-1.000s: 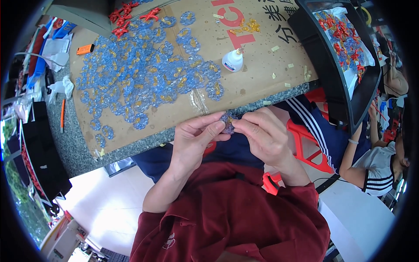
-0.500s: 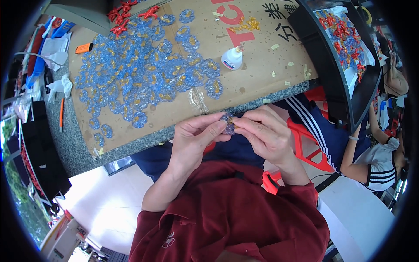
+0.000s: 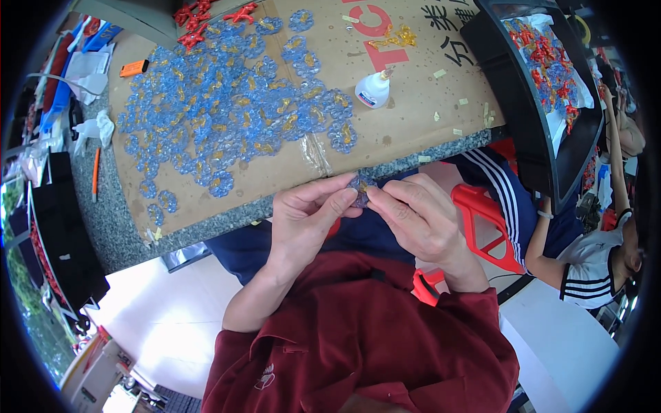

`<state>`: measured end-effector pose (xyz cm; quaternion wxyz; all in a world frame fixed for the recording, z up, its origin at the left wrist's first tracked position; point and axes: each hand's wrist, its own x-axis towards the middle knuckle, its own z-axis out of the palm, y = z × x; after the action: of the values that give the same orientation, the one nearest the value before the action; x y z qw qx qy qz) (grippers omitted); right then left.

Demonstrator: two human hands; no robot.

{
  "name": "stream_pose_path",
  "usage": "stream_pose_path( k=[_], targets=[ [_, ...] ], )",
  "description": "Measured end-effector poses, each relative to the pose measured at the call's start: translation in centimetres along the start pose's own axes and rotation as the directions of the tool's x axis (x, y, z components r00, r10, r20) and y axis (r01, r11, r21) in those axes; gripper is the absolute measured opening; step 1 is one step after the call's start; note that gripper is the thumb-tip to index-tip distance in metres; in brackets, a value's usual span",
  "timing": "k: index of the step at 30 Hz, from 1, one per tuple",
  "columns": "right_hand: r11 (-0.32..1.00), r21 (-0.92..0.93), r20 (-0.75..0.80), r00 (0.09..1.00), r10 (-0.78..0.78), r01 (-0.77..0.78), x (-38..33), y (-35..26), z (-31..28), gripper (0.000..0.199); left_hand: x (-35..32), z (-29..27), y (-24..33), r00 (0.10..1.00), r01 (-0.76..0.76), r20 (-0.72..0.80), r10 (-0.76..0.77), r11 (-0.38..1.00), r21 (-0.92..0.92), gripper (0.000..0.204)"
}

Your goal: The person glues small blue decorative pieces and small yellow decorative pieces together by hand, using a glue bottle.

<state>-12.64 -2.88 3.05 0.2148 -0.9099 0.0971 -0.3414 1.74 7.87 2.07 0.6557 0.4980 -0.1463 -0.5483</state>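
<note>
At the near edge of the table, my left hand [image 3: 306,213] pinches a translucent blue, flower-like plastic piece [image 3: 360,184] between thumb and fingers. My right hand [image 3: 423,220] meets it from the other side, its thumb and forefinger closed at the piece's yellow centre. Whether those fingertips also grip a separate small part is hidden. Beyond my hands, many similar blue pieces with yellow centres [image 3: 206,110] lie heaped on a sheet of cardboard [image 3: 427,89]. A white squeeze bottle [image 3: 372,91] with a narrow tip stands upright to the right of the heap.
Small yellow translucent parts [image 3: 401,37] and red figure-like parts [image 3: 241,14] lie at the far side. On the right, a black bin [image 3: 513,89] holds mixed coloured pieces. An orange pencil [image 3: 95,175] rests at the left. Another person's arm [image 3: 540,234] is at the right.
The table and its contents have shifted slightly in view. My right fingers have moved a little at the blue piece, while my left hand keeps its grip. The other person has shifted.
</note>
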Motion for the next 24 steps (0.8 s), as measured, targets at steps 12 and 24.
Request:
stream_pose_path(
  k=[12, 24],
  targets=[
    [1.000, -0.021, 0.051, 0.999, -0.010, 0.011, -0.3, -0.1, 0.2, 0.033, 0.7, -0.5, 0.4, 0.993, 0.099, 0.062, -0.097, 0.995, -0.023, 0.021],
    [0.996, -0.067, 0.085, 0.995, -0.049, 0.054, 0.1, -0.6, 0.6, 0.031, 0.7, 0.0, 0.4, 0.990, 0.139, 0.023, -0.138, 0.989, -0.055, 0.017]
  ],
)
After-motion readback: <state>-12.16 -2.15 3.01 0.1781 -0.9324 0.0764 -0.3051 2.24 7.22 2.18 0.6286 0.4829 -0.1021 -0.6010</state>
